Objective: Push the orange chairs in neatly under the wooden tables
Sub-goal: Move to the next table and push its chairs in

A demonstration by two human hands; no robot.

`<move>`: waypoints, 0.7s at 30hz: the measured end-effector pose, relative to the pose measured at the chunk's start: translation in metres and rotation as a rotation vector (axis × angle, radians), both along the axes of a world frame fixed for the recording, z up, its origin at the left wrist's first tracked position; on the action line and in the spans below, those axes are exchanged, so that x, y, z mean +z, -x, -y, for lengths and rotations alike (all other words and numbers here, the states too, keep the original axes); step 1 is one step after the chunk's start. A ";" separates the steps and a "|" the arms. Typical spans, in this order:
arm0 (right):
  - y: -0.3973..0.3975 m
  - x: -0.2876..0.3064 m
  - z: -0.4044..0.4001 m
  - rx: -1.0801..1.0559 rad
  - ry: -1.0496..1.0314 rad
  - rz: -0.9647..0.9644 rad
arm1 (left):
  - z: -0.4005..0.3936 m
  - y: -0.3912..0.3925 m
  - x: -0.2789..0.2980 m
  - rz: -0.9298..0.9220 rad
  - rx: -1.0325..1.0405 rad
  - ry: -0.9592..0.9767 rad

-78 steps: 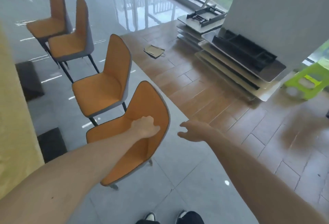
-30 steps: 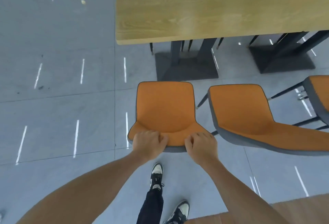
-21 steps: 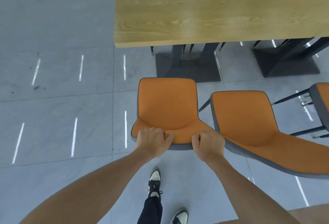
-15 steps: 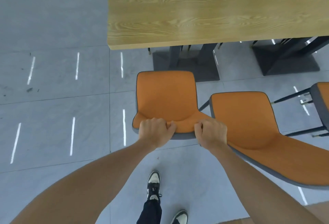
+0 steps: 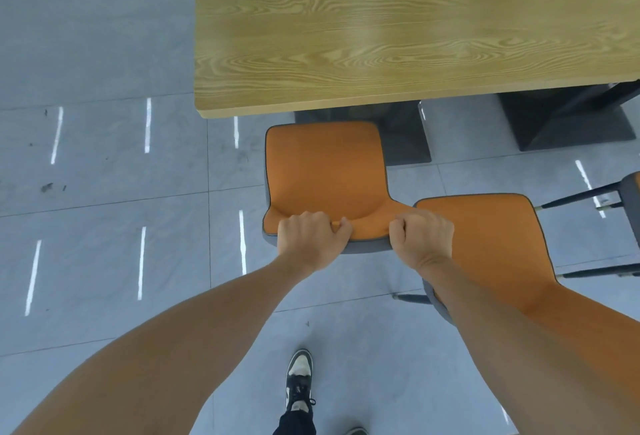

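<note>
Orange chair [image 5: 325,171]: orange upholstery, grey shell edge, seen from above and behind, upright, front seat edge just short of the table edge. Second orange chair [image 5: 485,247] just to its right, set further back from the table, backrest toward camera. Third chair [image 5: 632,192] only partly in frame at right. Wooden table [image 5: 398,26]: light oak grain top on dark pedestal bases.

Both forearms are bare, with no sleeves, watch or rings showing on the left hand [image 5: 311,240] or right hand [image 5: 424,239]. Below, a black trouser leg [image 5: 294,421] ends in a black-and-cream laced sneaker [image 5: 299,379].
</note>
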State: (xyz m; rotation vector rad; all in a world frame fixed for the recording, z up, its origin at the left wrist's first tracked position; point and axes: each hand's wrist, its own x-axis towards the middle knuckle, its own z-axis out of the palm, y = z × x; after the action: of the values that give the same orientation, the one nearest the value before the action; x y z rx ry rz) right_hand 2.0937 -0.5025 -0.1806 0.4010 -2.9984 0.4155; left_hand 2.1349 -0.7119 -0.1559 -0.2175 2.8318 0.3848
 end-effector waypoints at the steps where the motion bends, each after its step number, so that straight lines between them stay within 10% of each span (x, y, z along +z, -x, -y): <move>1: 0.005 -0.001 0.001 0.001 0.013 -0.007 | 0.002 0.005 -0.001 -0.007 0.007 0.003; 21: -0.007 0.034 -0.023 0.167 -0.176 0.449 | -0.007 -0.007 0.000 0.088 0.040 -0.018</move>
State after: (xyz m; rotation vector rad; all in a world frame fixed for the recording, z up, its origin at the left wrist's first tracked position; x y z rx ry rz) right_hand 2.1002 -0.4793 -0.1463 0.6568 -3.4665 0.2850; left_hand 2.1422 -0.7046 -0.1561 -0.2801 2.7400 0.3988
